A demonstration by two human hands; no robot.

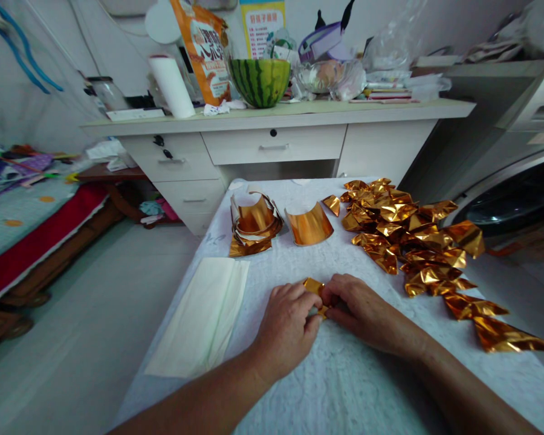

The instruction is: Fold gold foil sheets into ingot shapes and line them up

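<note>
A small piece of gold foil paper (314, 285) lies between my hands over the cloth-covered table (344, 374). My left hand (286, 320) is closed on its left side, and the fingers of my right hand (351, 308) pinch its right side. My fingers hide most of the piece. Beyond them stand a curled gold foil sheet (310, 225) and a curled stack of gold sheets (256, 220). To the right spreads a heap of folded gold foil pieces (399, 229). A stack of pale paper (197, 317) lies left of my left hand.
Behind the table stands a white desk (272, 145) bearing a cut watermelon (260, 81), an orange snack bag (206, 54) and a paper roll (172, 86). A washing machine (521, 133) is at the right. On the left is a bed (31, 223).
</note>
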